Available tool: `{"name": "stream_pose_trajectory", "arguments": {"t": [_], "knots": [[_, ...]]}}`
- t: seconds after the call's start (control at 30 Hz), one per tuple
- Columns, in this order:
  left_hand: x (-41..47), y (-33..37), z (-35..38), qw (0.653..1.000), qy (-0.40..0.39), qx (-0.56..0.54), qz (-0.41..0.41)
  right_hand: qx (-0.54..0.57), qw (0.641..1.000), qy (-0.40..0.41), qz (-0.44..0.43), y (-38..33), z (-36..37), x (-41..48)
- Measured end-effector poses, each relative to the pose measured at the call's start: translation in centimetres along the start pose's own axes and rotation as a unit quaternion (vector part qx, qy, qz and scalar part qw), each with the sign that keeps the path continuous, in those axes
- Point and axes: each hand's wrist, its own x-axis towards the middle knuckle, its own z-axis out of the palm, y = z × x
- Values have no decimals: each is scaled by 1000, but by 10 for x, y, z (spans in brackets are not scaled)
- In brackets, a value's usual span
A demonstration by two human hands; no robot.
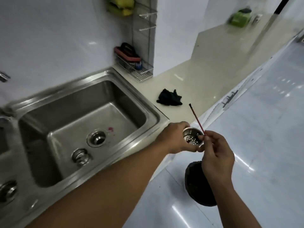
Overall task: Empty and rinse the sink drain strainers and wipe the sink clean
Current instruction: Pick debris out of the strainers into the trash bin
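Steel strainer (192, 136) sits gripped in the left hand (176, 139) at lower centre. Right hand (217, 153) fingers (207, 135) pinch a thin red stick (197, 120). No writing is legible anywhere.

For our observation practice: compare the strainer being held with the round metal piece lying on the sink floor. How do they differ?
The strainer is held in the air by the left hand, beyond the counter edge above a dark bin; the round metal piece lies loose on the sink floor beside the open drain. The strainer shows a perforated cup; the piece shows no visible holes. Both are small, round, shiny metal.
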Motion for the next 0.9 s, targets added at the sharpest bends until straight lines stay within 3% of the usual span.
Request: {"name": "stream_pose_trajectory", "arguments": {"t": [0.27, 0.47, 0.63, 0.9], "knots": [[-68, -61, -181, 993, 111, 30, -25, 13, 990, -109, -86, -103, 140, -41], [-119, -121, -268, 980, 169, 64, -81, -4, 976, -208, -64, -138, 241, -76], [-136, -160, -299, 965, 217, 83, -124, -22, 963, -253, -85, -155, 297, -88], [-146, -219, -286, 959, 198, 64, -194, -66, 950, -302, -42, -114, 338, -74]]}}
